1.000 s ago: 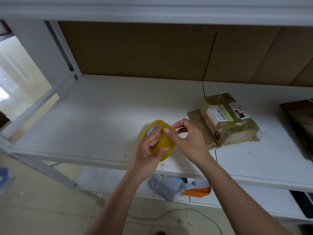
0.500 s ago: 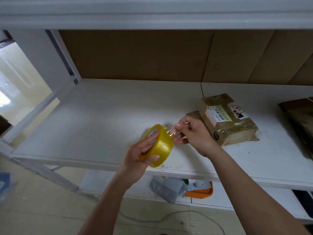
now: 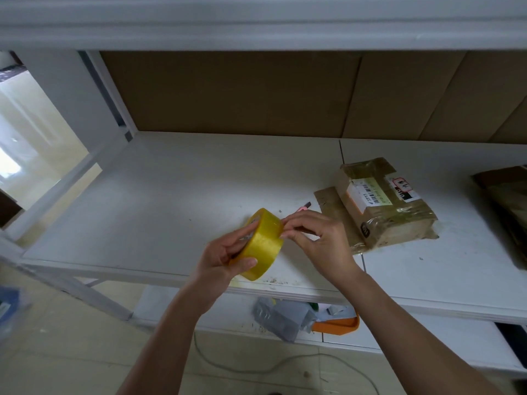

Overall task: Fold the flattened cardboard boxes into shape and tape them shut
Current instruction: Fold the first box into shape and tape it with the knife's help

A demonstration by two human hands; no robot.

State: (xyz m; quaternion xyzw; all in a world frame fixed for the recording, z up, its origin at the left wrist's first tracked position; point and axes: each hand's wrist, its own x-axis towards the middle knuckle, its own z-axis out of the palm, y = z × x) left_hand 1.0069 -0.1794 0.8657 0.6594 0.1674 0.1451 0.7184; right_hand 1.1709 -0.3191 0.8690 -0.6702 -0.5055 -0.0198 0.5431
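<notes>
Tape point(image 3: 263, 243), a yellow roll, is held in the air just above the front edge of the shelf point(image 3: 159, 201). The left hand point(image 3: 225, 253) grips it, thumb on the outer face and fingers reaching into the core. The right hand point(image 3: 316, 238) is curled at the roll's upper rim, its fingertips point(image 3: 286, 225) pinching or picking there; whether a loose end is already lifted cannot be told. By my reading the step in hand is freeing the tape's end, ahead of any sealing. The next move calls for a firm pinch on that end and a steady pull away from the roll while the left hand keeps it from turning.

Just beyond the right hand a small dark-tipped tool point(image 3: 304, 207) lies on the shelf, possibly a cutter. Further right, a box point(image 3: 385, 203) wrapped in clear tape and bearing a label rests on a flat piece of cardboard point(image 3: 328, 203). Brown cardboard sheets point(image 3: 233, 92) stand along the back.
</notes>
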